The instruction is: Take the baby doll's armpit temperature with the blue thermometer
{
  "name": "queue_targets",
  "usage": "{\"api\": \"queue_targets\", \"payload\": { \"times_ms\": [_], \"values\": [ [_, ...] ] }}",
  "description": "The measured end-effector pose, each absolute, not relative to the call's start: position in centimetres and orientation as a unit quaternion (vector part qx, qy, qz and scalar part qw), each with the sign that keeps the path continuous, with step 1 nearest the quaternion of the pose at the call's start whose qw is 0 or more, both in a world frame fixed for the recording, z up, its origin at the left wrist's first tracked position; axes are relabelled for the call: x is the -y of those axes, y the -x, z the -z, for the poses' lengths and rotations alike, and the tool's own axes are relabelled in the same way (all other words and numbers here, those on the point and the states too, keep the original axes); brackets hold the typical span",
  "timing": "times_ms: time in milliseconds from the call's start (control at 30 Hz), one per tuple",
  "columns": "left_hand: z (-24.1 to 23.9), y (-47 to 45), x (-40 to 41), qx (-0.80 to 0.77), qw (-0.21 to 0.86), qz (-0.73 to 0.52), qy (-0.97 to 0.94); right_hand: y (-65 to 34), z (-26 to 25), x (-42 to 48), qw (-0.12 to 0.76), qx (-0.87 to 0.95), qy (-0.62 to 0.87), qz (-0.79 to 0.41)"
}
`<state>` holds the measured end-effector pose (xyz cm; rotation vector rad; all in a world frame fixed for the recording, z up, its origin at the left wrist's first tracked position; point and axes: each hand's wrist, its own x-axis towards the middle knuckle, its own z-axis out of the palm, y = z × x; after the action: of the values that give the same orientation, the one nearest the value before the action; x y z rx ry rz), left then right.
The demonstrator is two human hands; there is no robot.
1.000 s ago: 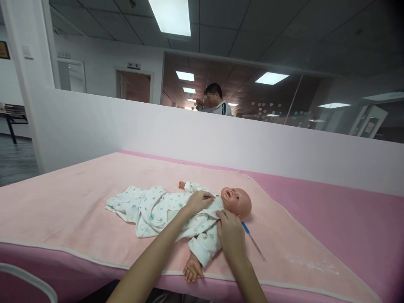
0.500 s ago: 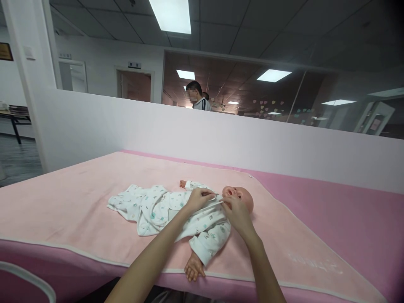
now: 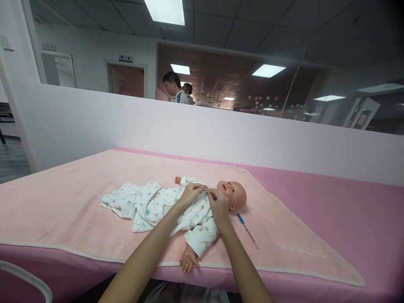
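A baby doll (image 3: 232, 194) lies on its back, head to the right, in a white baby shirt (image 3: 197, 215) with green and blue prints. Over the upper chest, below the chin, my left hand (image 3: 192, 194) pinches the shirt's front edge. Right beside it, my right hand (image 3: 219, 205) is closed on the same edge near the neckline; the fingertips of both hands almost meet. What exactly lies between the fingertips is too small to make out. One doll hand (image 3: 188, 259) rests palm up at the near edge. Printed white cloth (image 3: 142, 206) covers the doll's legs.
A peach blanket (image 3: 63, 210) covers much of the pink padded table (image 3: 347, 210). Beside the doll's head lies a thin clear stick with a blue end (image 3: 248, 229). Behind the table runs a low white wall (image 3: 189, 130) with glass above; people (image 3: 176, 90) are beyond it.
My right hand has shifted left, closer to my left hand, both still at the shirt's neckline. The blue-ended stick now shows beside my right forearm. The view has moved slightly.
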<state>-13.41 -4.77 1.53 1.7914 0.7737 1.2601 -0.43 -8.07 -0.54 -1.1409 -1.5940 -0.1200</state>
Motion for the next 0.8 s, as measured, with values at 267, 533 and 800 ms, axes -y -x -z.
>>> {"api": "queue_targets", "payload": {
  "times_ms": [267, 533, 800],
  "values": [
    [-1.4, 13.49, 5.27, -0.31, 0.355, -0.468, -0.748, 0.75, 0.3, 8.41, 0.561, 0.668, 0.483, 0.076],
    [-1.14, 13.61, 5.15, -0.324, 0.345, -0.45, -0.757, 0.73, 0.25, 8.58, 0.551, 0.663, 0.503, 0.063],
    [-1.23, 13.48, 5.31, -0.349, 0.308, -0.438, -0.769, 0.83, 0.56, 8.56, 0.551, 0.672, 0.491, 0.058]
  ]
}}
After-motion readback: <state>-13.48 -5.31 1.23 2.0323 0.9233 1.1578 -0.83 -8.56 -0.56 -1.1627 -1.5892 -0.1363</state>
